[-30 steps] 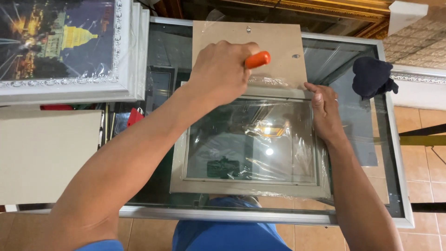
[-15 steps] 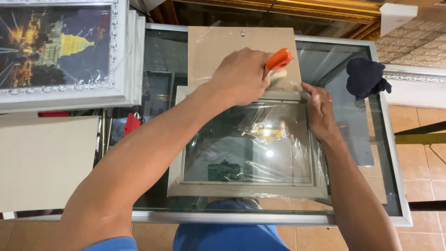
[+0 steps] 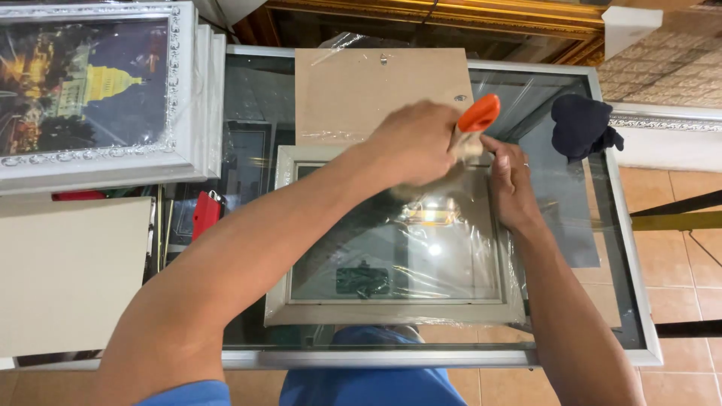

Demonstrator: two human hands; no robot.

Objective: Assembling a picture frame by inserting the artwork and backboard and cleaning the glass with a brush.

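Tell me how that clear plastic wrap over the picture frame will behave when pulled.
The plastic wrap looks thin and wrinkled, so it is probably floppy, very light, and likely to stretch or tear. It lies crumpled over the picture frame, so it may cling. The left hand, gripping an orange-handled tool, and the right hand press on it near the top.

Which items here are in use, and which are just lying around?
In use:
- left hand, gripping the orange-handled tool
- right hand, pressing on the frame
- plastic wrap over the frame

Lying about:
- backing board
- framed picture
- dark cloth
- red tool under the glass table
- beige board
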